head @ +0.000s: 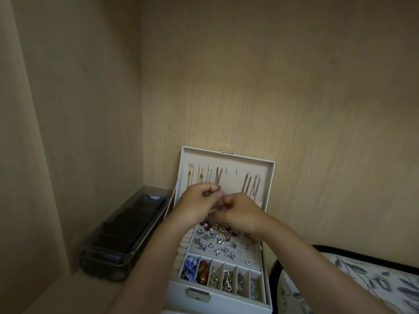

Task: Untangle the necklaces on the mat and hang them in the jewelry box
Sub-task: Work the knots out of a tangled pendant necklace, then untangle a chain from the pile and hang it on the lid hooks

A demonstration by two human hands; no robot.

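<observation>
The necklace (218,177) hung from a hook in the raised lid of the jewelry box (268,171). On my screen its lower end ran down into the left hand (199,198), whose curled fingertips pinched the chain in front of the lid's lining. The right hand (241,211) sat just beside it, fingertips almost touching the left ones. Its fingers were curled too, but I could not tell whether they held the chain or anything else. Other chains (251,186) hung from hooks further right in the lid, and thin gold ones (190,180) hung at the left. Below the hands, the box's tray carried scattered earrings (218,243), with a front row of small compartments (226,277) full of beads and charms. A clear plastic case (120,232) with dark contents lay to the left of the box on the wooden shelf (90,291), and a leaf-patterned mat (374,284) lay to the right.
</observation>
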